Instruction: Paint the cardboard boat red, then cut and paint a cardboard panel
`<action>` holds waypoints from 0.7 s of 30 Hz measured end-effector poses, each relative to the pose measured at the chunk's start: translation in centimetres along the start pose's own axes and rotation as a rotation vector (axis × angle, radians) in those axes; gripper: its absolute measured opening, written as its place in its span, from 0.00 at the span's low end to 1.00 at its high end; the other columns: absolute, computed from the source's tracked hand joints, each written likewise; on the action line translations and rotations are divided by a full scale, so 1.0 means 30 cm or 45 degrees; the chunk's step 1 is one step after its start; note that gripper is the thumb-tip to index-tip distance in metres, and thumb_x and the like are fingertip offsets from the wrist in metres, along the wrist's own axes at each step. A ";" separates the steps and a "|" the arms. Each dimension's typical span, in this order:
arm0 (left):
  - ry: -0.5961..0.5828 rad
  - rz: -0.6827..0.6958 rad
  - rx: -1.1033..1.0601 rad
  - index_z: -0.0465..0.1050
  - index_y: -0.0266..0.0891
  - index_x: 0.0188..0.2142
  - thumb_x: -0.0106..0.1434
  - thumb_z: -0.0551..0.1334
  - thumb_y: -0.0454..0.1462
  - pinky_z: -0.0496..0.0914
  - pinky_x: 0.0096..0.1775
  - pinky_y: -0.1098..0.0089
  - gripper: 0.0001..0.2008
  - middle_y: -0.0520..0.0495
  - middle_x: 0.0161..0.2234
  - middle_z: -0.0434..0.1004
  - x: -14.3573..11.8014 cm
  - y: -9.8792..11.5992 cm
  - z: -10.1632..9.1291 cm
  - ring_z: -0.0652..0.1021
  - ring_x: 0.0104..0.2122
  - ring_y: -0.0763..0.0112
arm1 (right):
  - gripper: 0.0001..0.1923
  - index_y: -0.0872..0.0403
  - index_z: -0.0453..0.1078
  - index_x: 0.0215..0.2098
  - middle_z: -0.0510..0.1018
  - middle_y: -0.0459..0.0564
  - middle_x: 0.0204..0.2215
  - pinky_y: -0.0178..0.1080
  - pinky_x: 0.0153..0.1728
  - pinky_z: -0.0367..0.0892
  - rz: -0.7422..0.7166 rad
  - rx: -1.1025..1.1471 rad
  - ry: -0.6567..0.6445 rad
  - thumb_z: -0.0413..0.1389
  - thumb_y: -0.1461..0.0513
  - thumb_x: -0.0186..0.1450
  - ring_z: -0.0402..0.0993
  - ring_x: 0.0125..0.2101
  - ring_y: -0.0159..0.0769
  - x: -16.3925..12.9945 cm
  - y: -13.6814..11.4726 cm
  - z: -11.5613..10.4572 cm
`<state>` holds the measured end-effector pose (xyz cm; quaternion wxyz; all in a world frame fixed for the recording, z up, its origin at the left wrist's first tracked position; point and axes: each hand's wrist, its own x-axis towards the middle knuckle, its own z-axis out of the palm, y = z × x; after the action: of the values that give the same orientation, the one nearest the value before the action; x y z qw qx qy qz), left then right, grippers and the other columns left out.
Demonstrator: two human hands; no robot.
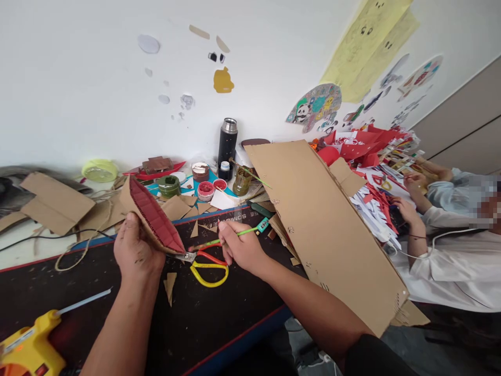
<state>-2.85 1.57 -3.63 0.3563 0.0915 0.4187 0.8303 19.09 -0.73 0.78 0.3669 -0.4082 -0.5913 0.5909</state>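
Red-painted cardboard piece held in left hand.

Hidden blades, cropped edges, unreadable marks
Fingers of the left hand disappear behind the folded brown cardboard piece painted red inside, which also covers most of the blades of the metal scissors with red and yellow handles. Picture edges cut off the yellow plastic glue gun and the white-clad co-worker. White lettering is too small to read fully.
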 end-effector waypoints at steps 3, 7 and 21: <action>-0.013 -0.014 0.002 0.81 0.41 0.40 0.55 0.80 0.46 0.79 0.44 0.68 0.18 0.54 0.39 0.84 -0.009 -0.005 0.001 0.82 0.37 0.72 | 0.26 0.49 0.63 0.31 0.61 0.34 0.12 0.30 0.16 0.54 -0.027 0.028 0.042 0.51 0.41 0.78 0.65 0.11 0.29 0.012 -0.008 0.015; -0.029 -0.003 0.006 0.82 0.40 0.37 0.51 0.83 0.45 0.79 0.42 0.72 0.20 0.55 0.36 0.84 -0.018 -0.005 0.001 0.81 0.35 0.74 | 0.24 0.50 0.64 0.31 0.62 0.34 0.11 0.30 0.18 0.57 -0.006 -0.027 -0.053 0.50 0.45 0.79 0.65 0.12 0.28 0.019 0.005 0.041; -0.001 -0.024 0.039 0.82 0.41 0.33 0.44 0.85 0.47 0.77 0.38 0.75 0.23 0.56 0.33 0.84 -0.041 -0.017 0.012 0.80 0.32 0.76 | 0.22 0.50 0.63 0.30 0.64 0.35 0.11 0.30 0.19 0.59 0.004 -0.101 -0.042 0.50 0.51 0.81 0.64 0.11 0.28 0.039 0.002 0.067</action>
<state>-1.52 1.17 -3.60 0.3628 0.0934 0.4322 0.8203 16.78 -0.46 0.60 0.3396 -0.4137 -0.6195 0.5742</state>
